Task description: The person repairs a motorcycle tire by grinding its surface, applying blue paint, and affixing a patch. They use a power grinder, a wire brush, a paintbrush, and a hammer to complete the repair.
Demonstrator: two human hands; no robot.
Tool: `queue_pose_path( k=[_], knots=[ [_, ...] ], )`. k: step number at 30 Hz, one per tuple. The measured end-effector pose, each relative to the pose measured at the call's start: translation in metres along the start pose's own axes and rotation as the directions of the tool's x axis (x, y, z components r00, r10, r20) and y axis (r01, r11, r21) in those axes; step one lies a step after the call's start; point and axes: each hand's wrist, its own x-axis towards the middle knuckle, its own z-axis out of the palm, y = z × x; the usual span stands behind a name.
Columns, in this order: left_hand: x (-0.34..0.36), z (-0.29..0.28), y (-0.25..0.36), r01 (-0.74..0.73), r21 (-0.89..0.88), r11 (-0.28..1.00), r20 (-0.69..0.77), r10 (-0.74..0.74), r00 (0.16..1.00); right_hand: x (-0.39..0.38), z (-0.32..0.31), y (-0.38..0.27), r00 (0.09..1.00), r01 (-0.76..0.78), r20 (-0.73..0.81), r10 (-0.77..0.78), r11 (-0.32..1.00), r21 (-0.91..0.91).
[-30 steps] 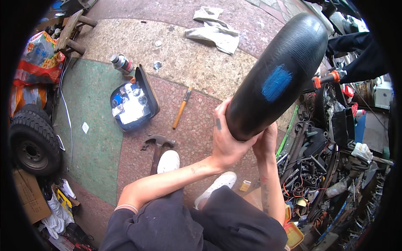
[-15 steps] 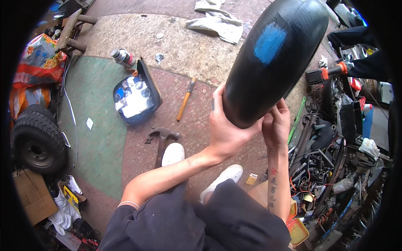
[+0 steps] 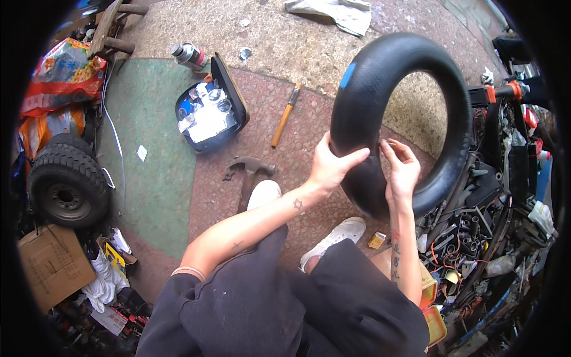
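A black, inflated inner tube (image 3: 360,116) stands tilted in front of me, its ring opening facing right. A blue painted patch (image 3: 348,76) marks its outer upper left side. My left hand (image 3: 333,168) wraps round the tube's lower left part, thumb across the near face. Inside the ring, my right hand (image 3: 403,171) has its thumb and fingertips closed together by the tube's inner edge. What lies between those fingertips is too small to make out. Left of the tube, a claw hammer (image 3: 250,171) and a wooden-handled tool (image 3: 286,115) lie on the floor.
A dark box (image 3: 208,144) of small containers and a metal can (image 3: 189,56) stand ahead left. At left are a wheel (image 3: 68,184) and a cardboard box (image 3: 55,268). Metal parts (image 3: 476,226) and a power tool (image 3: 496,93) lie right. A cloth (image 3: 345,15) lies far ahead.
The inner tube has turned from edge-on to show its ring opening, and its top has come lower. My right hand, earlier partly hidden behind it, now shows inside the ring.
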Motion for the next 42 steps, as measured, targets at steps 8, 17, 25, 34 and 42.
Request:
queue_pose_path(
  k=[8, 17, 25, 34, 42],
  knots=[
    [-0.040, -0.135, -0.001, 0.008, 0.619, 0.786, -0.139, 0.099, 0.985, 0.013, 0.007, 0.072, 0.987, -0.160, -0.018, 0.159, 0.979, -0.123],
    [-0.107, -0.311, 0.022, 0.091, 0.994, 0.061, -0.107, 0.343, 0.933, 0.013, -0.011, 0.067, 0.946, -0.233, 0.188, 0.265, 0.957, -0.174],
    [-0.096, -0.309, 0.021, 0.140, 0.987, 0.083, -0.160, 0.321, 0.934, 0.013, -0.047, 0.059, 0.962, -0.235, 0.114, 0.247, 0.966, -0.108],
    [-0.100, -0.186, 0.039, -0.083, 0.652, 0.754, -0.196, 0.272, 0.942, -0.024, -0.029, 0.015, 0.970, -0.117, 0.164, 0.179, 0.937, -0.330],
    [0.000, -0.029, -0.021, -0.514, 0.529, 0.676, 0.349, 0.379, 0.857, -0.037, -0.016, 0.003, 0.890, -0.124, 0.395, 0.227, 0.955, -0.269]
  ],
)
